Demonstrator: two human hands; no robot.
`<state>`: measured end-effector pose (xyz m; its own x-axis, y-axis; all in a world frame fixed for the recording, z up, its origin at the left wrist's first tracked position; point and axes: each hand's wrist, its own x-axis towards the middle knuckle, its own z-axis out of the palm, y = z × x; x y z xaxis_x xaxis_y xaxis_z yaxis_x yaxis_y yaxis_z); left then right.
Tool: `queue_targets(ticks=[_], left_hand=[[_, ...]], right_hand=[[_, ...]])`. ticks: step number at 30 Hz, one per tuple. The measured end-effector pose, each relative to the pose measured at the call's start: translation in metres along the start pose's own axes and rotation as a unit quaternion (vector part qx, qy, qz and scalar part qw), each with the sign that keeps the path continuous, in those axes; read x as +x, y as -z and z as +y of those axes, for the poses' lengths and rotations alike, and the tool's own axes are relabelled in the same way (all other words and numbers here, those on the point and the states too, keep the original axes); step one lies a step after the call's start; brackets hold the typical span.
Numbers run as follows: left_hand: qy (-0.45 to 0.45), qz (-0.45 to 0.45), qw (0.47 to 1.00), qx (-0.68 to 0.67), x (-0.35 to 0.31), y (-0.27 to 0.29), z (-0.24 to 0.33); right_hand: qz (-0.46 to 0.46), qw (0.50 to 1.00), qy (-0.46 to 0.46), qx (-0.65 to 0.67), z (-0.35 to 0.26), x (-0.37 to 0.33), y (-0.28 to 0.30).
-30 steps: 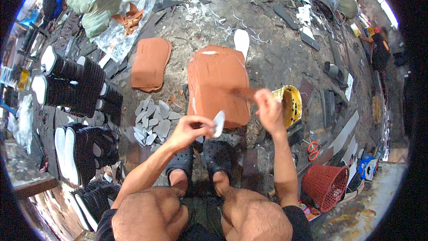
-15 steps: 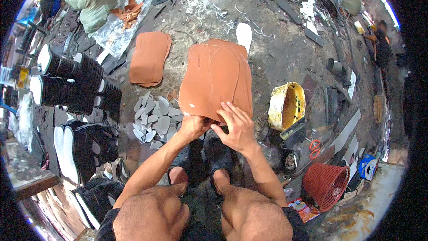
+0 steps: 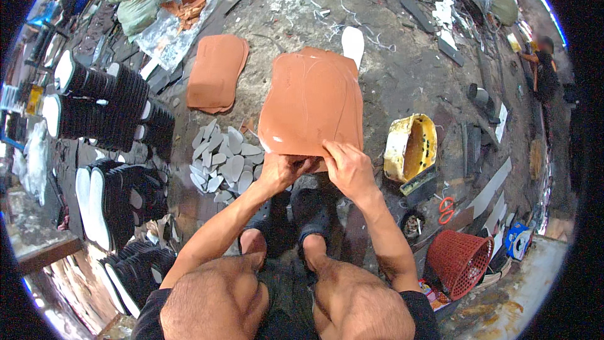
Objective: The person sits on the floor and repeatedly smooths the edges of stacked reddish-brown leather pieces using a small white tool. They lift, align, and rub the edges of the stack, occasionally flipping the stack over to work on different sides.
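A stack of reddish-brown sheets (image 3: 308, 104) with faint shoe-sole outlines lies in front of me, its near edge over my feet. My left hand (image 3: 281, 172) is closed on the near edge from below, with some fingers hidden under the sheets. At the near right part of that edge my right hand (image 3: 351, 167) pinches the sheets between thumb and fingers. Just beyond the stack's far right corner a white insole (image 3: 353, 44) rests on the floor. A second pile of brown sheets (image 3: 217, 72) sits to the left, apart from both hands.
Grey sole-shaped pieces (image 3: 228, 158) lie heaped left of my hands. Stacks of black-and-white soles (image 3: 97, 198) stand farther left. To the right are a yellow tub (image 3: 402, 150), orange-handled scissors (image 3: 446, 209) and a red basket (image 3: 454, 261). Another person (image 3: 542, 69) is at the far right.
My right hand's fingers have drawn together from lying spread on the top sheet to a pinch at its near edge. The left hand keeps its hold. The whole view has shifted slightly.
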<state>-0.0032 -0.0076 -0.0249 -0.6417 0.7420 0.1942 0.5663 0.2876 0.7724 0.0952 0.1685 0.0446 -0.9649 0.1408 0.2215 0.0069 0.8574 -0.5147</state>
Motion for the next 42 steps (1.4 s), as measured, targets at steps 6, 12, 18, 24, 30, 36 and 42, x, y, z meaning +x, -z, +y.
queue_targets(ticks=[6,12,18,24,30,36,42], left_hand=[[-0.031,0.047,0.994,0.089,-0.007,-0.004,0.01],[0.019,0.053,0.973,0.224,-0.034,-0.005,0.031],[0.248,0.214,0.929,-0.174,-0.031,-0.014,0.028],[0.209,0.268,0.923,-0.179,-0.02,-0.004,0.034],[0.252,0.342,0.824,-0.375,0.043,0.102,-0.035],[0.359,0.357,0.805,-0.308,0.061,0.167,-0.244],[0.528,0.371,0.668,-0.37,0.048,0.188,-0.296]], right_hand=[[-0.113,0.993,-0.022,0.034,0.02,0.032,0.003],[-0.103,0.994,0.036,0.017,0.007,0.016,0.008],[-0.151,0.982,-0.007,-0.115,0.002,0.006,0.007],[-0.087,0.993,-0.004,-0.082,-0.025,-0.012,0.005],[0.127,0.979,-0.059,0.148,-0.024,0.011,0.053],[0.059,0.995,-0.054,0.061,-0.005,-0.003,0.009],[-0.051,0.989,0.115,-0.076,-0.002,0.0,-0.005]])
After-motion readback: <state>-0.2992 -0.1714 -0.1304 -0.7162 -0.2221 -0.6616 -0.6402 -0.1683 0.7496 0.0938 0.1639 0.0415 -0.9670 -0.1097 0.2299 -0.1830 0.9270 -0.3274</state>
